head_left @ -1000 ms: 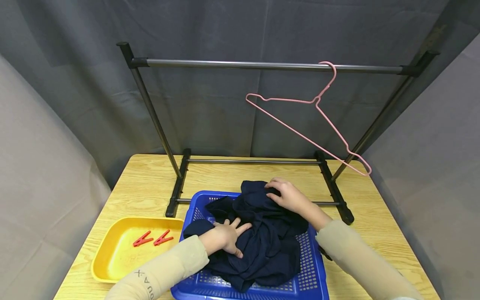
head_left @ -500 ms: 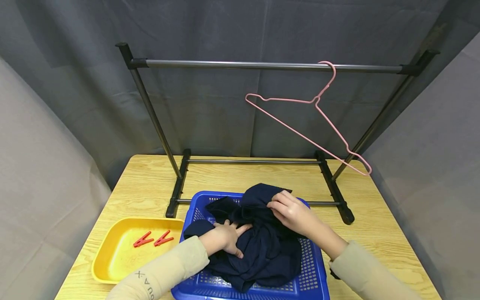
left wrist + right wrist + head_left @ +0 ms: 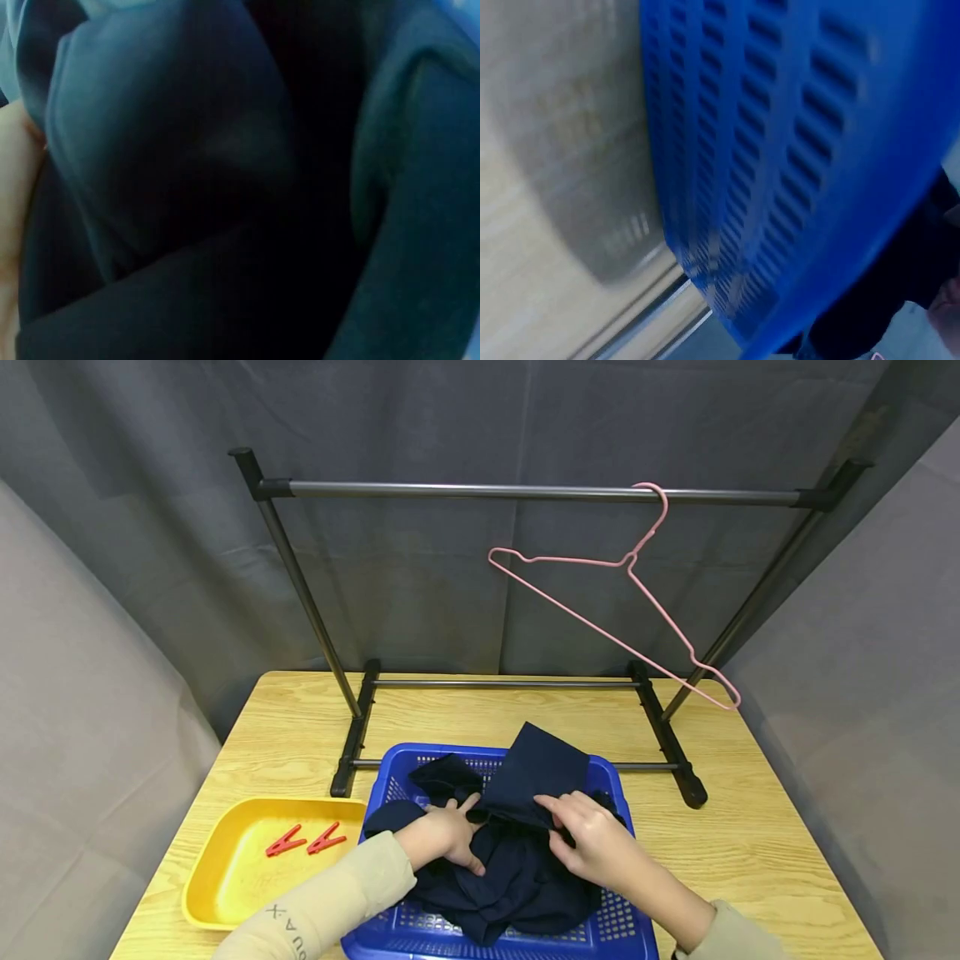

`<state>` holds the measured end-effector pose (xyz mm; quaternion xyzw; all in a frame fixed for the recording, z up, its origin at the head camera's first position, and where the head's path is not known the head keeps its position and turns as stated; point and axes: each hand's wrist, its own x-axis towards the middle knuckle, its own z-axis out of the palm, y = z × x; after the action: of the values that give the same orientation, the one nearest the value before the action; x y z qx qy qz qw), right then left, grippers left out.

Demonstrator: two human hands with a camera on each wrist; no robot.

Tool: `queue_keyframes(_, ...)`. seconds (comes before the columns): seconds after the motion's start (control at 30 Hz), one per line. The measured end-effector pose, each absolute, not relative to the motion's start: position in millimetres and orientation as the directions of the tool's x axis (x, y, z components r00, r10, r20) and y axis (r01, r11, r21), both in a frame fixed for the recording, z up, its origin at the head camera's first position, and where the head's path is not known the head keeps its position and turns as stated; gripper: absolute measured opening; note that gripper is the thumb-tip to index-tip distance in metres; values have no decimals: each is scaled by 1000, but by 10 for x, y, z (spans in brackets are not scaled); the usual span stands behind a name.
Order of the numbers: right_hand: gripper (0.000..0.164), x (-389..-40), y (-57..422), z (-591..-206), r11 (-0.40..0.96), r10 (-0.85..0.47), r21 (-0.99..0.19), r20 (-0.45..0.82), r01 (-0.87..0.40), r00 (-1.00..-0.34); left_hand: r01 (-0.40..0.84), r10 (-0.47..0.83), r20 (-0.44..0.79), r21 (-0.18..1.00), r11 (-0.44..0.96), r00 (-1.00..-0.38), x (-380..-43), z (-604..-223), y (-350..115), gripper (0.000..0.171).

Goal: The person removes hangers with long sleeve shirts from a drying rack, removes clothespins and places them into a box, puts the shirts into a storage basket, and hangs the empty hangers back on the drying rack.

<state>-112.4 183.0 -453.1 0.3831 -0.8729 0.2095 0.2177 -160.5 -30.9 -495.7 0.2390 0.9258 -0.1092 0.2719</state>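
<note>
A crumpled dark navy garment lies in the blue plastic basket at the front of the table. My left hand rests on the cloth with its fingers spread, toward the basket's left side. In the left wrist view, folds of dark cloth fill nearly everything. My right hand pinches a layer of the garment between thumb and fingers, and a flat flap stands up over the basket's far rim. The right wrist view mostly takes in the slotted basket wall.
A pink hanger hangs from the metal bar of a rack standing behind the basket. To the left is a yellow tray holding two red clothespins. Grey curtains surround the table.
My right hand has gone from lying on the cloth to pinching it, then shifted toward me, raising a flat flap of the garment. My left hand stays in place.
</note>
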Motion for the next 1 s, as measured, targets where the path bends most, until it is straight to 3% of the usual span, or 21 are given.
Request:
queue_keyframes(0.17, 53, -1022, 1825, -4623, 715, -530, -363, 276, -597, -802, 507, 374, -558, -100, 856, -741, -1617, -4921, -318, 73)
queue_keyframes(0.3, 57, -998, 1836, -4727, 747, -546, -402, 85, -530, -834, 517, 375, -561, -114, 849, -738, -1623, -4864, -327, 75)
queue_keyframes(0.43, 61, -979, 1842, -4813, 777, -564, -354, -26, -520, -825, 483, 346, -579, -96, 870, -739, -1620, -4761, -352, 82)
queue_keyframes(0.73, 59, -976, 1861, -4968, 820, -553, -101, 115, -563, -825, 405, 256, -557, -160, 900, -790, -1533, -4434, -482, 83)
queue_keyframes(0.87, 61, -992, 1878, -5020, 817, -552, -107, 139, -567, -822, 370, 210, -553, -196, 908, -806, -1445, -4352, -530, 87)
queue_keyframes(1.0, 64, -999, 1878, -5045, 817, -542, -179, 88, -548, -836, 346, 204, -560, -160, 924, -803, -1351, -4365, -551, 91)
